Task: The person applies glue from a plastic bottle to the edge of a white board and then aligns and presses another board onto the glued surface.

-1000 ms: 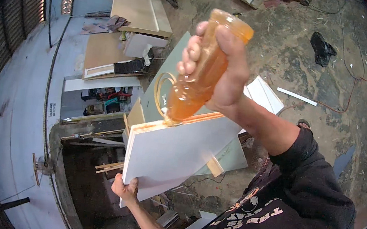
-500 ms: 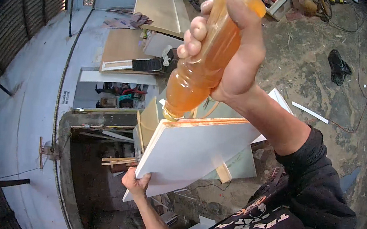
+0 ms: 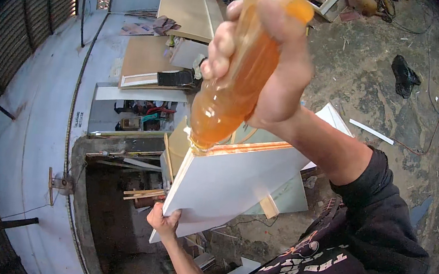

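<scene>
My right hand [image 3: 289, 63] wraps round a clear plastic bottle [image 3: 230, 92] of amber glue-like liquid, tipped upside down. Its neck points down at the near-left top corner of a white panel [image 3: 235, 185], and the mouth meets or nearly meets the edge there. Orange-brown liquid lies along the panel's upper edge [image 3: 253, 149], running toward my right forearm. Lower down, my left hand [image 3: 164, 219] grips the panel's left side edge, thumb on the white face and the fingers mostly hidden behind. The panel stands tilted on its edge.
Thin wood strips [image 3: 144, 194] stick out left of the panel, over a dark concrete-edged recess [image 3: 105, 221]. Boards [image 3: 188, 12] lean by the wall at the back. On the floor to the right are a black bag-like item [image 3: 405, 77], a white strip [image 3: 371, 132] and cables.
My right hand and the bottle have shifted slightly left, and the bottle's neck sits a little lower at the panel's corner. The left hand keeps its hold with hardly any movement.
</scene>
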A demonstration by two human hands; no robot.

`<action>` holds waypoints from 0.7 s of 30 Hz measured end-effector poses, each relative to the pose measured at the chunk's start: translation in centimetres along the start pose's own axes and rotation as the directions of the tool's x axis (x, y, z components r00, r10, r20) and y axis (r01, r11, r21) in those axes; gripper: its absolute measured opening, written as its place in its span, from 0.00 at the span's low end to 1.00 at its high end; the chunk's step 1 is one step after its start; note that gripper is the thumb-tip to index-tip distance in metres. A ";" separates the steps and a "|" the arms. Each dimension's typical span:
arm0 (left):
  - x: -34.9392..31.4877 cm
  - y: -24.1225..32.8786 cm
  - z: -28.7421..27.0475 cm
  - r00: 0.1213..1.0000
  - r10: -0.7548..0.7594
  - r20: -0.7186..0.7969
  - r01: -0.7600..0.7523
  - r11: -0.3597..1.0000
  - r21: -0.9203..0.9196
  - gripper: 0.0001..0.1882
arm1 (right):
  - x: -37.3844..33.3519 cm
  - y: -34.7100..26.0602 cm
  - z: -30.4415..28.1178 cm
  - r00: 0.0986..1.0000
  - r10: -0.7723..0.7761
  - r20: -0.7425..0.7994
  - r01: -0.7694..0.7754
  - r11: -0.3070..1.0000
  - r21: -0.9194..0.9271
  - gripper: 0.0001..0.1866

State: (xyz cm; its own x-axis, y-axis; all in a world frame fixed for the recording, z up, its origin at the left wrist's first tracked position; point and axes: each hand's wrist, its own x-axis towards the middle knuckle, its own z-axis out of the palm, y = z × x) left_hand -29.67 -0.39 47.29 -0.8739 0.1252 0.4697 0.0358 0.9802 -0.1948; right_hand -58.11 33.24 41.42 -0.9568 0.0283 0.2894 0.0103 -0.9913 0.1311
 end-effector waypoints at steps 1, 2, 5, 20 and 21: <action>0.0 0.1 0.0 1.000 -0.004 -0.004 0.004 1.000 0.004 0.29 | -0.3 0.5 -0.1 1.000 -0.008 0.012 0.008 0.999 -0.048 0.25; 0.0 0.3 0.0 1.000 -0.008 -0.007 0.008 1.000 0.007 0.28 | -0.4 0.8 -0.2 1.000 -0.015 0.025 0.017 0.995 -0.095 0.26; 0.3 0.3 0.3 0.999 -0.003 -0.040 0.003 1.000 0.004 0.29 | 0.1 0.3 0.0 1.000 -0.006 -0.008 0.006 1.000 -0.011 0.26; -0.2 -0.7 0.8 0.997 -0.017 -0.070 0.016 1.000 -0.017 0.29 | -3.1 -0.3 -6.9 0.992 0.097 -0.082 -0.102 0.993 -0.053 0.23; -0.2 -0.7 0.8 0.998 -0.021 -0.064 0.021 1.000 -0.011 0.29 | -3.3 -0.4 -7.4 0.992 0.077 -0.103 -0.078 0.997 0.002 0.21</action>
State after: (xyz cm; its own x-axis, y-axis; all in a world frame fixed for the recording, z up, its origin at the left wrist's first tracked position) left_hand -29.87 -1.27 46.67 -0.8416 0.1137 0.5280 0.0231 0.9843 -0.1752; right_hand -57.08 32.63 33.40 -0.9779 -0.0618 0.1995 0.0850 -0.9903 0.1098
